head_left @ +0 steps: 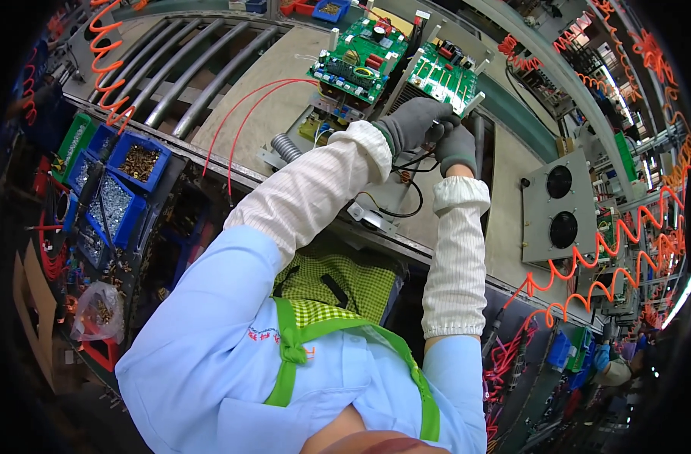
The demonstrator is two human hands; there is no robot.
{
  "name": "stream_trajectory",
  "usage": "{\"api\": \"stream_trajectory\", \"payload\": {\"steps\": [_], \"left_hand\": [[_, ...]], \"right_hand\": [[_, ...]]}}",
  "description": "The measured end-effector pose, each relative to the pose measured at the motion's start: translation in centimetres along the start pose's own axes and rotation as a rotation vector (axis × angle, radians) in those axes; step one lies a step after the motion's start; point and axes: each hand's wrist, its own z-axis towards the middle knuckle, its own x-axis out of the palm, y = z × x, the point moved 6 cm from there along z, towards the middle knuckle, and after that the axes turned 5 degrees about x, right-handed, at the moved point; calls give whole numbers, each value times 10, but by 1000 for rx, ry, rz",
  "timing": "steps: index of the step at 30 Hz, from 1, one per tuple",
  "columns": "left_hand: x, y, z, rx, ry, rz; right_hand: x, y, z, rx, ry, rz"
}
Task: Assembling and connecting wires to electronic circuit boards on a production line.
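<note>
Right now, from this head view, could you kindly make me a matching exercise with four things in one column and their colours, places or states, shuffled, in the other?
Column one
1. Left hand and right hand
2. Circuit boards
3. Bin of brass-coloured parts
4. Twin-fan panel

Column two
A. Blue, over on the left side
B. Grey, over to the right of both hands
C. In dark gloves, close together
D. Green, with components on top

Right pairs: 1-C, 2-D, 3-A, 4-B.
</note>
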Motion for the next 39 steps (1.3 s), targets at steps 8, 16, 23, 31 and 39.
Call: {"api": "stream_trajectory", "payload": {"steps": [8,16,23,31,39], "left_hand": [[-7,-4,-1,-7,-25,42],[-1,-3,2,10,-6,-5],[-4,-4,5,49,44,108],[-4,-4,6,30,59,98],[-3,-5,9,99,111,131]], "right_hand": [[-32,4,-21,269,7,24],[-21,-5,-19,247,-98,91],[-18,-2,-20,208,-114,131],[-76,-21,-51,-30,-60,483],[-119,2,-61,-252,-152,990]]}}
